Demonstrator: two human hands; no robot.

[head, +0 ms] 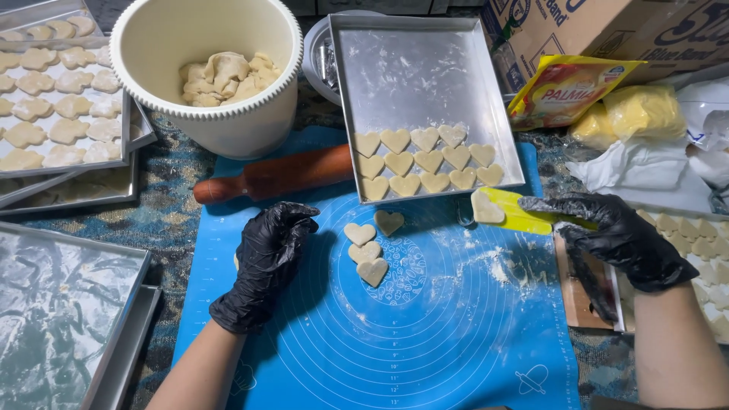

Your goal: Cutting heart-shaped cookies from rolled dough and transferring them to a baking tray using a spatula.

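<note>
My right hand (615, 235), in a black glove, grips a yellow scraper (520, 213) with one heart-shaped dough piece (486, 206) lying on its blade, just below the metal tray (414, 68). The tray's near end holds rows of heart cookies (425, 162). My left hand (269, 250), also gloved, rests on the blue silicone mat (425, 342) with fingers curled and nothing in it. Several cut dough hearts (367, 250) lie on the mat just right of that hand.
A wooden rolling pin (277, 175) lies at the mat's far edge. A white bucket (205, 114) holds dough scraps. Filled trays (53, 99) stack at left, an empty tray (61, 304) near left. Cardboard box, yellow packet (566, 87) and bagged butter sit at right.
</note>
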